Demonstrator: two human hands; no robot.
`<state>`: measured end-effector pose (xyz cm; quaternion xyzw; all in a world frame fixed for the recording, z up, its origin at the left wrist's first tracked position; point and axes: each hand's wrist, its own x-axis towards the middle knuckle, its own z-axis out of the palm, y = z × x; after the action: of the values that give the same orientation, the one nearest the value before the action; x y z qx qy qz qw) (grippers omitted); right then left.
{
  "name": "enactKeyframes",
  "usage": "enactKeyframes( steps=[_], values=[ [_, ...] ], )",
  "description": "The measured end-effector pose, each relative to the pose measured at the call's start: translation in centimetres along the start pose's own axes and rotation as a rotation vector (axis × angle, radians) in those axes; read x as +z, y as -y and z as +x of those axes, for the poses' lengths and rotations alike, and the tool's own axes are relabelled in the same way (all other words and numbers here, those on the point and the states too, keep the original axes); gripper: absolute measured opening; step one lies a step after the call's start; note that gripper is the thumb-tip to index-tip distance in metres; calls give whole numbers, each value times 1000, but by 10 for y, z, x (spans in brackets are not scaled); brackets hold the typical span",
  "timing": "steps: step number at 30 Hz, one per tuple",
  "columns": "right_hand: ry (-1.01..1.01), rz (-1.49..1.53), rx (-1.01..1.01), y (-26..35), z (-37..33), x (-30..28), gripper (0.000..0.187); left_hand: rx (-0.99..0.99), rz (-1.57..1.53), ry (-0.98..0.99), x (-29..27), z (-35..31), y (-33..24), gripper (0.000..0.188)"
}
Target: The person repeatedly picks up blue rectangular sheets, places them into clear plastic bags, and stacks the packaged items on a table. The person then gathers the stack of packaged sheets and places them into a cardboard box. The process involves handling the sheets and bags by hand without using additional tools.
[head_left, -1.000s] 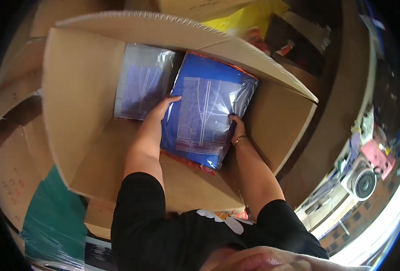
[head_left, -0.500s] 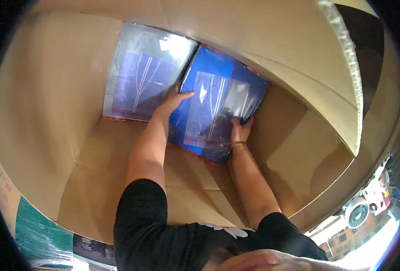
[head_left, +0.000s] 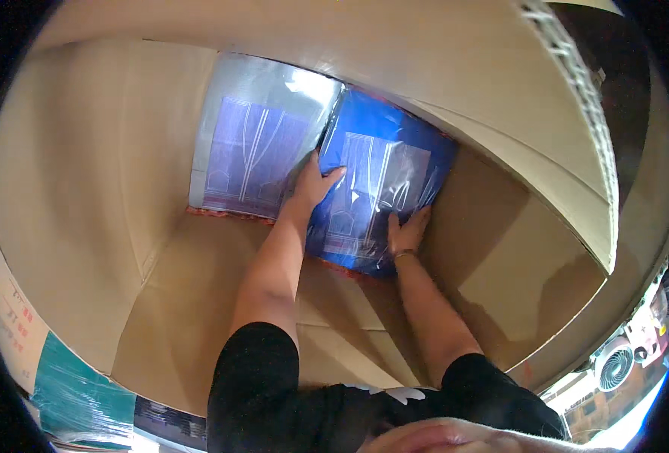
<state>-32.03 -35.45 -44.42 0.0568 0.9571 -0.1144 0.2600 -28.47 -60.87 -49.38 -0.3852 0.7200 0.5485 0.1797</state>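
Observation:
Deep in a large cardboard box, a blue plastic-wrapped package (head_left: pixel 376 226) with a line drawing on its front lies slightly tilted. My left hand (head_left: pixel 318 185) is at its left edge, thumb over the front and the other fingers down in the gap, partly hidden. At the lower right edge, my right hand (head_left: pixel 410 229) grips the same package, thumb on the front. To the left lies a grey plastic-wrapped package (head_left: pixel 225 87) with a similar drawing on a violet panel, close against the blue one. Reddish edges show beneath both.
The cardboard box (head_left: pixel 85 189) surrounds my arms with tall walls. A torn-edged flap (head_left: pixel 545 136) leans in at the upper right. Outside stand a green film-wrapped stack (head_left: pixel 85 392) at the lower left and a small fan (head_left: pixel 615 368) at the lower right.
The blue package has settled lower, its right side closer to the box wall, with both hands still on it. The whole view has shifted slightly, moving everything right and down in the picture.

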Motion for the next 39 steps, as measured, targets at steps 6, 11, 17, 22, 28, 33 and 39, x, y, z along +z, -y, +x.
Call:
enactKeyframes(
  steps=[6,11,17,22,28,33,39],
  values=[
    [63,-233,26,27,-26,-27,109,35,77,-98,18,-10,7,93],
    [255,-490,86,26,-55,-23,110,466,103,-295,28,-30,19,81],
    [373,-360,137,7,-44,18,121,677,561,-205,32,-34,4,65],
    [559,-289,303,13,-9,33,130,474,688,25,42,-60,-15,85],
    [566,-389,210,4,-15,41,125,483,902,349,38,-75,34,100],
    [532,-249,266,-35,-47,55,106,534,924,395,39,-65,26,102],
    [713,-60,229,34,-93,-34,48,556,1181,487,43,-142,5,78]
  ],
)
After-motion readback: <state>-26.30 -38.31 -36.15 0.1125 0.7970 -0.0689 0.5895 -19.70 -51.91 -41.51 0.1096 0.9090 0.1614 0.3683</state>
